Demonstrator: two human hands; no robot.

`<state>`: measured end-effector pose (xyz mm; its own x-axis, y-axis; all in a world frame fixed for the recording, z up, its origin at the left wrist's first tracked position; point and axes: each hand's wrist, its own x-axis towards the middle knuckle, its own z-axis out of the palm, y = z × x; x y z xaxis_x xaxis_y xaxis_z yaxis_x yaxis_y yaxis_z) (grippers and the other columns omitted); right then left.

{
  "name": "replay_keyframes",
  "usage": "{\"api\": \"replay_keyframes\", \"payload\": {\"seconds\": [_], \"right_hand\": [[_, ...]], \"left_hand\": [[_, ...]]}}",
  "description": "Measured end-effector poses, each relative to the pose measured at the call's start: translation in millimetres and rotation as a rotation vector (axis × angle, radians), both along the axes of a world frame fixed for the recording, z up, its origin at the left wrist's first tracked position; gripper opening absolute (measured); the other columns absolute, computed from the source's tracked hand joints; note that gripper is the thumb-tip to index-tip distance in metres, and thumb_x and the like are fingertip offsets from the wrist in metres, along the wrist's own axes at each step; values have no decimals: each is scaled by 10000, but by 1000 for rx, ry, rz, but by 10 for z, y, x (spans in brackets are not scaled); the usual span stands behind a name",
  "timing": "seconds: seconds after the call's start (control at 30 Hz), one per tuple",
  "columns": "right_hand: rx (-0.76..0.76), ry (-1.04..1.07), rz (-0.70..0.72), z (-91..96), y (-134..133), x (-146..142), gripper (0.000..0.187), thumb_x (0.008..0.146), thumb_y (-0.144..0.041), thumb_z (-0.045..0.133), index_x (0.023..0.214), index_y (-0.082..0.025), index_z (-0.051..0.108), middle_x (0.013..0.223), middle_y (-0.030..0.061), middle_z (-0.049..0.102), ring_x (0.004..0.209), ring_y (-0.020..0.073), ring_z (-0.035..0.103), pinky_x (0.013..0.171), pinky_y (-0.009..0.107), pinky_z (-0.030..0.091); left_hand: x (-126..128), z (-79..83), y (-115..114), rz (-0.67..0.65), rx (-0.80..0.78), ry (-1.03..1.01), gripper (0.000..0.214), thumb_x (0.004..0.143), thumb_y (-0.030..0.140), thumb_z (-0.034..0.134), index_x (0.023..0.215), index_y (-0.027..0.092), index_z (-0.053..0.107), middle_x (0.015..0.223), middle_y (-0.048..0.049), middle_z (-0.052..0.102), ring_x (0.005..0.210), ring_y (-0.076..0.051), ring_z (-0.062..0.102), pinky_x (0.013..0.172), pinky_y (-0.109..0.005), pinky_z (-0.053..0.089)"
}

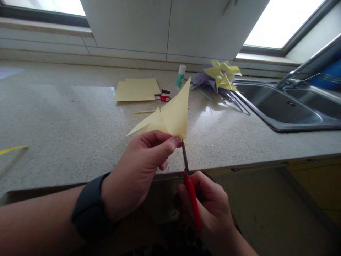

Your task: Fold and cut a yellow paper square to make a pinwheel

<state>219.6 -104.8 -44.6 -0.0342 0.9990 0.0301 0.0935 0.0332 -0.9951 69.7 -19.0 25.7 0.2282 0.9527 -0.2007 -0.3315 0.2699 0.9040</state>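
A pale yellow paper sheet [176,112], cut into pointed flaps, is pinched between the thumb and fingers of my left hand [144,163] above the counter's front edge. My right hand [210,206] grips a pair of scissors [193,201] with red handles. Their blades point up and meet the paper's lower corner, close beside my left thumb. The blades look nearly together; whether paper lies between them I cannot make out. My left fingertips behind the paper are partly hidden.
Behind the paper lie yellow sheets [137,89], a small red box [165,96], a glue stick [180,76] and a thin stick [145,112]. Paper pinwheels [223,75] rest beside the steel sink [277,106] at right. A yellow strip [13,149] is at far left.
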Motion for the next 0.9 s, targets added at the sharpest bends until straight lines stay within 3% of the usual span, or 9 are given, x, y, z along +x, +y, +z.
{"api": "replay_keyframes", "payload": {"seconds": [0.17,0.4,0.67,0.9], "right_hand": [[4,-6,-7,-22,-12,3,283,943,-331,663,740,-203,513,608,-60,457,497,65,364,419,192,298],[-174,159,55,11,-19,73,364,908,-455,688,721,-207,498,563,-62,448,443,61,369,377,183,292],[-320,242,152,117,49,390,414,826,-531,738,708,-205,511,553,-57,458,407,53,362,360,173,286],[-384,307,237,168,138,600,336,798,-490,767,733,-208,596,524,-55,483,379,51,358,353,178,241]], "left_hand": [[-9,4,-4,3,-4,-3,141,739,245,819,700,159,714,714,25,638,478,-26,427,439,-162,315],[-4,17,17,-17,3,18,118,766,238,795,726,161,714,712,33,642,480,-24,417,442,-162,302],[-22,6,37,-47,1,73,132,786,252,783,745,157,702,746,19,665,476,-23,427,440,-162,319],[-36,-26,56,-128,-23,130,153,813,292,777,792,173,683,698,38,605,460,-21,442,423,-139,313]]}}
